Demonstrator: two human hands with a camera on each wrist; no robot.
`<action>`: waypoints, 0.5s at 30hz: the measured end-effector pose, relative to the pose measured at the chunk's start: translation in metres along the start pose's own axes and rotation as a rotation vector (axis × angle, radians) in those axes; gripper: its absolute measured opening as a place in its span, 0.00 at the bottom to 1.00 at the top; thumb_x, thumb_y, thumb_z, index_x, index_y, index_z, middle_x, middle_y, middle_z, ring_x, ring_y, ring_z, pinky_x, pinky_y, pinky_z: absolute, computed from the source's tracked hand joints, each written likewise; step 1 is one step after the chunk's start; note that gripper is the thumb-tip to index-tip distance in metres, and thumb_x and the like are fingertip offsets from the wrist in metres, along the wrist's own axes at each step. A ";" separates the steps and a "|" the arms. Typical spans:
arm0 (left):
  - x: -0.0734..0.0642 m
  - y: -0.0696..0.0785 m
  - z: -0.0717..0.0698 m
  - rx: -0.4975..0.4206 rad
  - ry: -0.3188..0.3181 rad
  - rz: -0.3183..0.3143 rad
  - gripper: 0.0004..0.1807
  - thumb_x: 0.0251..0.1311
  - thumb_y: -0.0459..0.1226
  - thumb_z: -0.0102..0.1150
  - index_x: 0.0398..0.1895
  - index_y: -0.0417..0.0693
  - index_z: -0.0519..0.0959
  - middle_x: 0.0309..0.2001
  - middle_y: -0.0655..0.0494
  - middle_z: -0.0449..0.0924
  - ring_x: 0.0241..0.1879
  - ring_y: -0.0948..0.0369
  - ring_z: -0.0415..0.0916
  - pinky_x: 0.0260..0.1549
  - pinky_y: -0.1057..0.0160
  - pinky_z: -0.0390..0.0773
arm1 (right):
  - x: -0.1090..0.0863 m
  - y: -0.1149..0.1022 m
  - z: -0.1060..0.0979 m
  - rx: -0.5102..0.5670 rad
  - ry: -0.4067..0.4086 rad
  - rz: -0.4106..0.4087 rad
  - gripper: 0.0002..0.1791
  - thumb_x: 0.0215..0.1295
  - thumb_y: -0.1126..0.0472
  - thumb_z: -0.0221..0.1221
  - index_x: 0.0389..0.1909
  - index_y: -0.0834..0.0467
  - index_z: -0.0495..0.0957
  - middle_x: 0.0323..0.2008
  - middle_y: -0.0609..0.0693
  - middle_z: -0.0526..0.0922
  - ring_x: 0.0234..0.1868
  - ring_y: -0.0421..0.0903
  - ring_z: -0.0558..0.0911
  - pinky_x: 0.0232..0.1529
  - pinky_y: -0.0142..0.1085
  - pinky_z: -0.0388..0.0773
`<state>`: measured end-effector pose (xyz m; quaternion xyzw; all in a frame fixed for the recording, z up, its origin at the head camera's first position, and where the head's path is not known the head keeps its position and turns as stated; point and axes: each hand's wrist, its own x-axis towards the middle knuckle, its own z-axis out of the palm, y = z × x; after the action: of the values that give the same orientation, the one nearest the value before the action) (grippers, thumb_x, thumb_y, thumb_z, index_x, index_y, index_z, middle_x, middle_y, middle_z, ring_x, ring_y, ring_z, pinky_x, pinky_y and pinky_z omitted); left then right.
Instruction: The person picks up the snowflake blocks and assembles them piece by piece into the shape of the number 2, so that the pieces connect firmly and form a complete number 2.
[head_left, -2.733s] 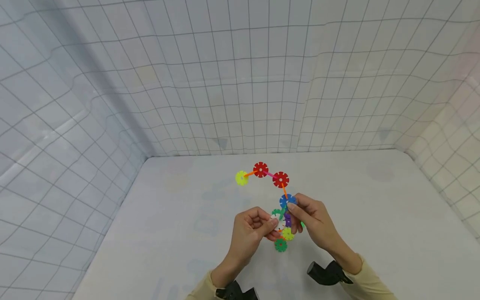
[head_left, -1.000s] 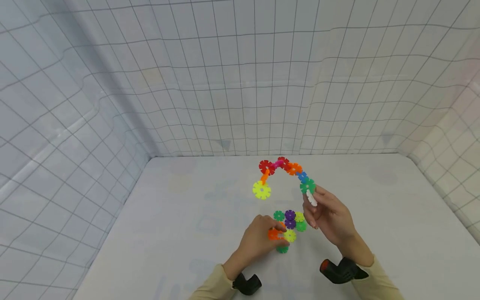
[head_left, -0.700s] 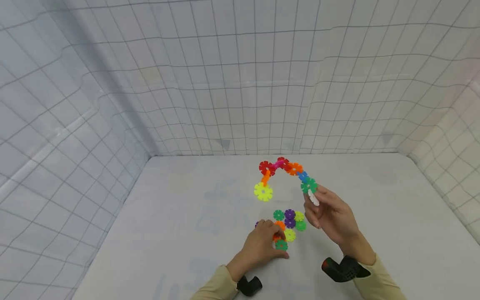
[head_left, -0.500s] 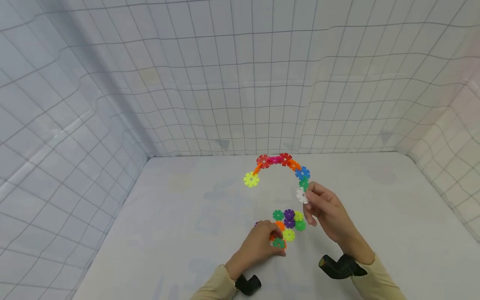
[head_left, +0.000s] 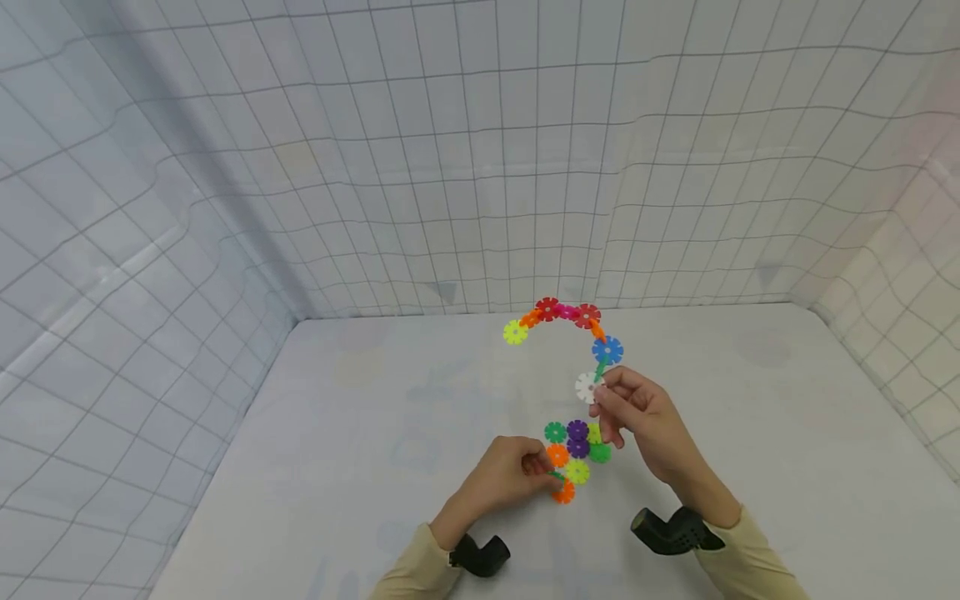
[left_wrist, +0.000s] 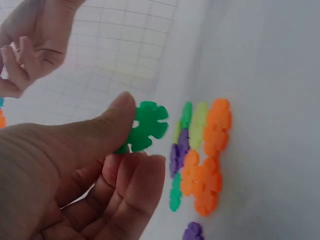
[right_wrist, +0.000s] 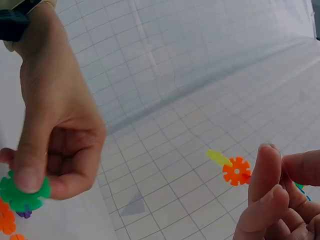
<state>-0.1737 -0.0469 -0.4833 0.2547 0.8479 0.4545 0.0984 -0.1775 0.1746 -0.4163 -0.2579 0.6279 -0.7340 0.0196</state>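
In the head view my right hand [head_left: 645, 421] pinches the white snowflake disc [head_left: 587, 387] at the near end of a curved chain of linked notched plastic discs. From there the chain runs through green, a blue disc [head_left: 607, 350], orange, red and pink pieces to a yellow disc [head_left: 515, 332] at its free end. My left hand [head_left: 510, 471] pinches a green snowflake disc [left_wrist: 150, 125] between thumb and fingers, close over the loose discs. In the right wrist view, the fingers of my right hand hide the piece they hold.
Loose discs lie flat on the white table [head_left: 337, 467] near the hands: a purple disc [head_left: 577, 447], a yellow disc [head_left: 577, 472], an orange disc [head_left: 563, 492] and several others. Grid-marked sheeting [head_left: 450, 167] walls the back and sides.
Since the earliest frame, the white disc has passed from my left hand to the chain in my right. My left hand has since picked up the green disc; the chain has turned.
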 end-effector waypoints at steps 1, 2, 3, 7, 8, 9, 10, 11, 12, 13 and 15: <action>-0.001 0.003 -0.002 -0.036 0.010 0.011 0.09 0.49 0.40 0.73 0.23 0.51 0.79 0.20 0.66 0.75 0.18 0.69 0.72 0.20 0.70 0.73 | 0.000 0.001 0.000 0.000 0.000 0.001 0.04 0.72 0.70 0.47 0.37 0.69 0.68 0.28 0.51 0.79 0.16 0.45 0.71 0.15 0.31 0.70; -0.001 0.007 -0.005 -0.087 0.022 0.013 0.09 0.50 0.40 0.72 0.24 0.50 0.80 0.20 0.65 0.76 0.19 0.67 0.73 0.21 0.69 0.74 | 0.000 0.001 0.000 -0.002 -0.001 0.001 0.04 0.72 0.70 0.47 0.37 0.68 0.68 0.28 0.51 0.79 0.16 0.45 0.71 0.15 0.31 0.70; -0.002 0.011 -0.007 -0.134 0.041 0.016 0.08 0.51 0.40 0.71 0.25 0.48 0.81 0.21 0.64 0.78 0.19 0.66 0.75 0.21 0.68 0.75 | 0.000 0.002 0.000 -0.002 -0.004 -0.001 0.04 0.72 0.70 0.47 0.38 0.68 0.68 0.28 0.51 0.79 0.16 0.45 0.71 0.15 0.31 0.70; -0.006 0.028 -0.014 -0.392 0.084 -0.008 0.08 0.55 0.37 0.67 0.31 0.40 0.82 0.25 0.54 0.83 0.25 0.56 0.82 0.27 0.58 0.81 | 0.001 0.004 0.001 -0.001 -0.016 -0.007 0.04 0.72 0.70 0.47 0.38 0.67 0.68 0.28 0.52 0.79 0.17 0.46 0.71 0.14 0.33 0.69; -0.007 0.032 -0.016 -0.462 0.089 -0.015 0.08 0.56 0.35 0.66 0.33 0.37 0.82 0.27 0.50 0.84 0.27 0.52 0.83 0.30 0.55 0.81 | 0.001 0.004 0.001 0.002 -0.018 -0.004 0.03 0.72 0.70 0.47 0.38 0.66 0.68 0.28 0.53 0.79 0.17 0.45 0.72 0.14 0.33 0.69; -0.008 0.036 -0.018 -0.518 0.097 -0.021 0.08 0.58 0.33 0.64 0.35 0.34 0.82 0.29 0.47 0.84 0.29 0.50 0.83 0.31 0.53 0.81 | 0.001 0.005 0.002 0.006 -0.019 -0.002 0.03 0.72 0.70 0.47 0.38 0.65 0.69 0.28 0.54 0.79 0.17 0.45 0.72 0.14 0.33 0.70; -0.009 0.039 -0.019 -0.573 0.099 -0.028 0.09 0.59 0.32 0.63 0.37 0.32 0.81 0.30 0.45 0.84 0.30 0.49 0.83 0.33 0.52 0.81 | 0.001 0.005 0.003 0.009 -0.018 0.000 0.03 0.72 0.70 0.47 0.38 0.65 0.69 0.28 0.54 0.79 0.17 0.45 0.73 0.14 0.33 0.69; -0.009 0.041 -0.020 -0.619 0.104 -0.033 0.10 0.59 0.31 0.62 0.39 0.30 0.80 0.32 0.42 0.84 0.32 0.48 0.83 0.34 0.52 0.80 | 0.001 0.005 0.004 0.012 -0.014 0.007 0.03 0.72 0.69 0.47 0.38 0.64 0.69 0.28 0.53 0.79 0.17 0.43 0.73 0.15 0.32 0.70; -0.010 0.043 -0.021 -0.656 0.111 -0.036 0.11 0.60 0.31 0.61 0.41 0.29 0.80 0.33 0.41 0.83 0.32 0.49 0.83 0.35 0.53 0.80 | 0.000 0.006 0.005 0.013 -0.014 0.010 0.03 0.71 0.69 0.47 0.38 0.64 0.69 0.28 0.53 0.79 0.17 0.43 0.73 0.15 0.32 0.70; -0.011 0.045 -0.021 -0.686 0.120 -0.039 0.11 0.61 0.31 0.60 0.42 0.28 0.80 0.34 0.39 0.83 0.33 0.49 0.83 0.35 0.53 0.80 | 0.000 0.006 0.006 0.014 -0.012 0.013 0.03 0.71 0.69 0.47 0.38 0.63 0.69 0.28 0.53 0.79 0.17 0.43 0.73 0.15 0.32 0.70; -0.012 0.046 -0.021 -0.722 0.145 -0.032 0.13 0.61 0.32 0.60 0.43 0.27 0.79 0.35 0.38 0.83 0.32 0.53 0.84 0.36 0.56 0.80 | -0.001 0.006 0.008 0.008 -0.008 0.021 0.03 0.71 0.69 0.48 0.37 0.64 0.69 0.27 0.51 0.79 0.17 0.43 0.73 0.15 0.32 0.70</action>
<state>-0.1560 -0.0475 -0.4340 0.1575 0.6414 0.7397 0.1287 -0.1750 0.1661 -0.4212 -0.2540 0.6275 -0.7354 0.0310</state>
